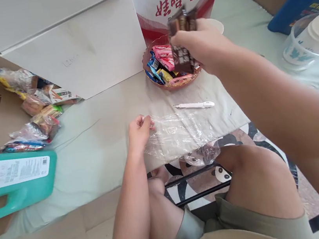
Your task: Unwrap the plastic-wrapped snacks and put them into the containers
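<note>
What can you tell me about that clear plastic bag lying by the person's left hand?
The clear plastic bag is thin, crinkled film, see-through and glossy. It lies flat and looks mostly empty on the pale cloth, its lower end hanging over the edge towards the knees. The left hand pinches its left edge. A white pen lies just beyond it, apart.

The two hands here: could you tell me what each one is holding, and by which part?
Right hand grips a bunch of brown snack packets around their middle; left hand pinches the clear plastic bag at its left edge.

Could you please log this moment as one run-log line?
right hand: holds brown snack packs over candy bowl | left hand: pinches clear plastic bag | pen: idle
</note>
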A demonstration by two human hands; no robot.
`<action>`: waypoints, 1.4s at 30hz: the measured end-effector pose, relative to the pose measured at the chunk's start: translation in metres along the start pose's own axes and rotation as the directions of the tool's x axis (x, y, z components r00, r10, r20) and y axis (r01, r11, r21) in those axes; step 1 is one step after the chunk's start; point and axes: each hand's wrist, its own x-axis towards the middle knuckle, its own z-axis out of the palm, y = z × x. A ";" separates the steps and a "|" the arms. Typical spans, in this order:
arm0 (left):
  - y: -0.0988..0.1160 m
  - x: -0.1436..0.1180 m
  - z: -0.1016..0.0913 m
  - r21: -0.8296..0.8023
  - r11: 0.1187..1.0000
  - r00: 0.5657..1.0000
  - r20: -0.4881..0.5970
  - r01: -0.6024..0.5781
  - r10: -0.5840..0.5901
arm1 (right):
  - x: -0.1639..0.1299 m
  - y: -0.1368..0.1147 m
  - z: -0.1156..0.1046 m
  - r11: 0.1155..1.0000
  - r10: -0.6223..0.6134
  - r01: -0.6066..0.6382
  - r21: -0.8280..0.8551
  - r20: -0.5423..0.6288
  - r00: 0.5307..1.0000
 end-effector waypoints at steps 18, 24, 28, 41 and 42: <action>0.005 0.002 0.002 -0.246 0.969 0.999 -0.050 -0.003 -0.010 | -0.125 0.147 -0.027 0.994 -0.111 0.112 -0.017 0.046 0.993; 0.005 0.008 0.001 -0.310 0.949 0.992 -0.126 -0.050 0.011 | -0.125 0.146 -0.037 0.959 -0.277 0.283 -0.002 0.200 0.940; 0.002 0.011 0.006 -0.303 0.952 0.994 -0.113 -0.043 0.009 | -0.119 0.150 -0.027 0.921 -0.335 0.354 -0.162 0.136 0.932; -0.002 0.013 -0.018 -0.290 0.943 0.986 -0.023 -0.164 0.164 | -0.106 0.160 -0.021 0.990 -0.120 0.106 -0.089 -0.174 0.977; 0.000 0.011 -0.019 -0.292 0.943 0.987 -0.038 -0.161 0.157 | -0.108 0.160 -0.022 0.992 -0.113 0.101 -0.077 -0.169 0.979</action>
